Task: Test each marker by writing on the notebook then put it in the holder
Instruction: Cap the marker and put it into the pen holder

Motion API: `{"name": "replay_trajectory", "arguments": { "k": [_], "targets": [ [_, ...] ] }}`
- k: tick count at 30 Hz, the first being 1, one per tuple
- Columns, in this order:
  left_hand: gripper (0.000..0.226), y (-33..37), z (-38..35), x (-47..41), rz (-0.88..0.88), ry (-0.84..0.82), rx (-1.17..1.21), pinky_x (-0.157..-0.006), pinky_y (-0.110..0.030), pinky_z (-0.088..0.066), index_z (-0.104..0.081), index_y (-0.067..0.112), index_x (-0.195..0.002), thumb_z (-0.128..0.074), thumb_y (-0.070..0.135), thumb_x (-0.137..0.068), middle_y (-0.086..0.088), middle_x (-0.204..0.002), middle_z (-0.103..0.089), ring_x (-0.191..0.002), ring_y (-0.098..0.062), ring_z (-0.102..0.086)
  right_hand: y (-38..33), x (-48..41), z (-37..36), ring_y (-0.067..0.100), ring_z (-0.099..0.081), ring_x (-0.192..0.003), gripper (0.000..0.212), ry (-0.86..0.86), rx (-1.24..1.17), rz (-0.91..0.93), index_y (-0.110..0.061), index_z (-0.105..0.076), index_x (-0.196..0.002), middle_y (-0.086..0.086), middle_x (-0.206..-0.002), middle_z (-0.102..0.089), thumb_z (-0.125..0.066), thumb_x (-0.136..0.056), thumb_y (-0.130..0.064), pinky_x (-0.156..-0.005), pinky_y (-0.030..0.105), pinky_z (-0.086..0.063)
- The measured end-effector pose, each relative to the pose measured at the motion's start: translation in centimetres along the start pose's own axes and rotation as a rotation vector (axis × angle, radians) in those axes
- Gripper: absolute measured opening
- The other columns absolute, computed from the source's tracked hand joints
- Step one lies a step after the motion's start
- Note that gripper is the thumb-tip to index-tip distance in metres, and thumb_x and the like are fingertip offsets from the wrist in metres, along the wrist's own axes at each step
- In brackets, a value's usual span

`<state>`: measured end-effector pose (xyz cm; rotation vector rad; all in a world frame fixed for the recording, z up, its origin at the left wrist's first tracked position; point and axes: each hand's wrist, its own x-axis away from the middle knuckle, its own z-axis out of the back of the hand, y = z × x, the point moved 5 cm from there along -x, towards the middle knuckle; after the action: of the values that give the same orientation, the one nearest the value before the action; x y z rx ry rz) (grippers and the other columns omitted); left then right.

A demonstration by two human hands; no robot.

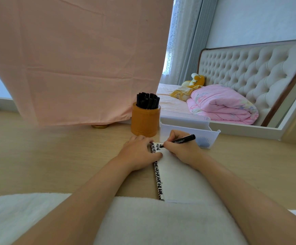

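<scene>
A white notebook [177, 175] with a black-and-white patterned spine lies on the wooden desk in front of me. My left hand [138, 152] presses flat on its top left corner. My right hand [182, 149] grips a black marker [182, 139], whose tip touches the page near the top edge beside some black marks. Behind my left hand stands an orange round holder [144, 121] with several black markers [147, 100] upright in it.
A clear plastic tray [189, 129] sits just behind my right hand. A pink cloth [73, 59] hangs over the back of the desk with a gold lid [99, 126] at its foot. A white towel [143, 220] covers the desk's near edge. A bed lies beyond on the right.
</scene>
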<state>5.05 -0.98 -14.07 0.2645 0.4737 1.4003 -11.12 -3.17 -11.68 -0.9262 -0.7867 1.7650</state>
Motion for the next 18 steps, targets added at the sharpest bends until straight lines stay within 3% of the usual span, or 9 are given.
{"name": "replay_trajectory", "arguments": {
  "k": [6, 11, 15, 18],
  "targets": [
    [0.063, -0.1, 0.3, 0.1, -0.01, 0.019, 0.006, -0.106, -0.039, -0.035, -0.043, 0.034, -0.142, -0.047, 0.066, -0.088, 0.007, -0.142, -0.047, -0.129, -0.016, -0.037, -0.3, 0.5, 0.5, 0.017, -0.048, -0.05, 0.006, -0.019, -0.2, 0.078, -0.013, -0.066, -0.091, 0.003, -0.058, -0.059, -0.068, -0.09, -0.008, -0.047, 0.024, -0.04],
    [0.042, -1.4, 1.9, 0.0, 0.017, 0.084, 0.283, -0.1, -0.03, -0.043, -0.049, 0.029, -0.14, -0.047, 0.038, -0.099, 0.007, -0.133, -0.057, -0.113, -0.007, -0.052, -1.2, 0.2, 1.5, 0.02, -0.06, -0.062, 0.028, -0.047, -0.25, 0.118, -0.019, -0.074, -0.106, 0.004, -0.08, -0.071, -0.058, -0.095, 0.001, -0.047, 0.026, -0.046],
    [0.041, -3.0, 2.8, -0.1, 0.074, 0.097, 0.098, -0.1, -0.032, -0.044, -0.052, 0.026, -0.137, -0.051, 0.026, -0.096, 0.004, -0.13, -0.059, -0.116, -0.013, -0.052, -1.8, 0.1, 2.1, 0.024, -0.066, -0.071, 0.042, -0.208, -0.263, 0.091, -0.016, -0.067, -0.123, 0.013, -0.096, -0.072, -0.041, -0.101, 0.007, -0.054, 0.031, -0.055],
    [0.041, -3.3, 2.9, -0.1, 0.076, 0.079, -0.01, -0.102, -0.032, -0.042, -0.056, 0.023, -0.133, -0.057, 0.024, -0.092, 0.001, -0.128, -0.056, -0.118, -0.017, -0.049, -2.2, 0.2, 2.2, 0.031, -0.068, -0.071, 0.041, -0.299, -0.355, 0.003, -0.012, -0.067, -0.122, 0.015, -0.094, -0.066, -0.031, -0.105, 0.001, -0.06, 0.038, -0.059]
  ]
}}
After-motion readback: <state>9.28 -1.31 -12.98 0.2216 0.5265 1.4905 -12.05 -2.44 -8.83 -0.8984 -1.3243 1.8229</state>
